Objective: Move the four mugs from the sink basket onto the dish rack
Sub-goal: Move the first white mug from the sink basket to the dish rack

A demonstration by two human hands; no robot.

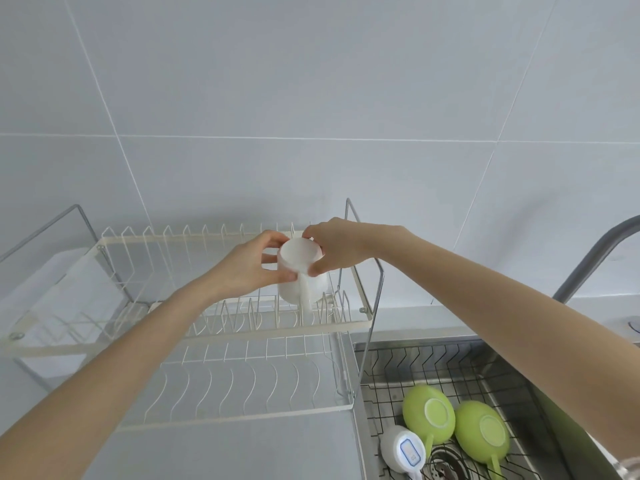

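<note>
**White mug at the top shelf of the rack**

Pale grey wall tiles fill the background behind a two-level cream wire dish rack [235, 327] that stands on the counter. Both my hands are at its upper shelf, near the right end. My left hand [247, 268] grips one side of an upside-down white ceramic mug [300, 271], and my right hand [334, 249] pinches the other side near the flat bottom, which faces up. The handle of the mug points toward me and downward, and its lower part is among the wire prongs of the upper shelf. I cannot tell if the rim already rests on the wires.

At the lower right, a dark wire sink basket [433, 368] sits in the steel sink. Inside it lie two upside-down light green mugs [428, 414], side by side, and one white mug with a blue label [403, 448] just beside them.
</note>
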